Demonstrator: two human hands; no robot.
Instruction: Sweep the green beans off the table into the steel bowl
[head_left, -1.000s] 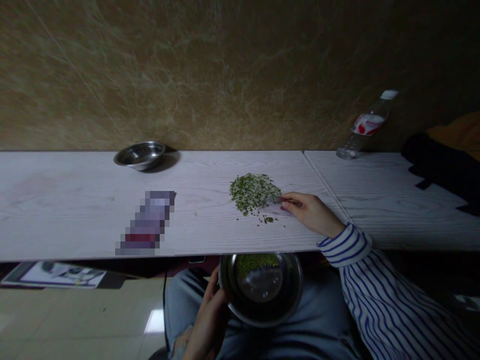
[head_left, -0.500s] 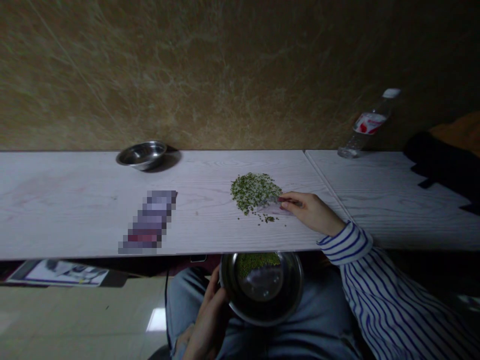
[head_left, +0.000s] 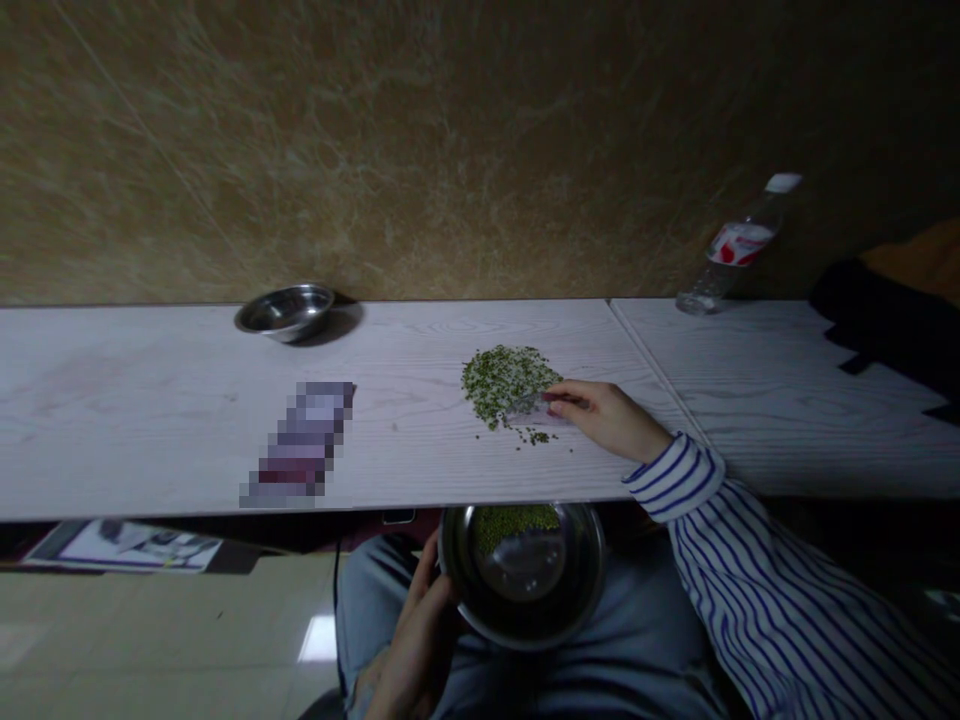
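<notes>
L fingers [head_left: 430, 562] gripping stl bowl [head_left: 517, 636], grn beans [head_left: 516, 524] in | R fingers [head_left: 571, 388] pinching clr pc [head_left: 529, 404] by bean pile [head_left: 496, 384]

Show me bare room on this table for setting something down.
Free on the white table: left of the steel bowl and blurred-out item; between that item and the green beans; right of the seam, in front of the bottle. Crowded: around the beans, where the right hand is, and at the dark bundle.

the table [head_left: 409, 465] hides the far rim of the lower bowl [head_left: 525, 620]; the right hand [head_left: 611, 415] covers part of a see-through piece [head_left: 526, 406]; blocky blur masks the flat thing [head_left: 304, 440]; the right edge crops dark cloth [head_left: 855, 310].
</notes>
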